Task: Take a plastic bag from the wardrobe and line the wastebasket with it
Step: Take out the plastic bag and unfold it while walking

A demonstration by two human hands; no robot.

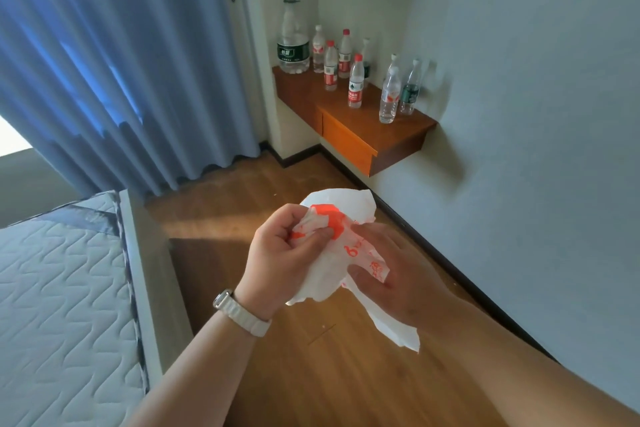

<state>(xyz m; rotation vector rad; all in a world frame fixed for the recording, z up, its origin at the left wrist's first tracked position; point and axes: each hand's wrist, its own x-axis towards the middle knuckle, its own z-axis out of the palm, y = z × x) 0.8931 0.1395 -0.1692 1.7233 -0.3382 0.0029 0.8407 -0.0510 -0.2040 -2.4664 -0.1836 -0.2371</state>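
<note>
A crumpled white plastic bag (332,267) with orange-red print is held in front of me above the wooden floor. My left hand (280,253), with a pale watch strap on its wrist, is closed around the bag's upper part. My right hand (391,270) pinches the bag's right side between thumb and fingers. A loose end of the bag hangs down below my right hand. No wastebasket and no wardrobe are in view.
A bare quilted mattress (59,288) lies at the left. Blue curtains (114,55) hang behind it. A wall-mounted wooden shelf with a drawer (349,139) carries several water bottles (356,81). A grey wall runs along the right, with wooden floor (311,374) below.
</note>
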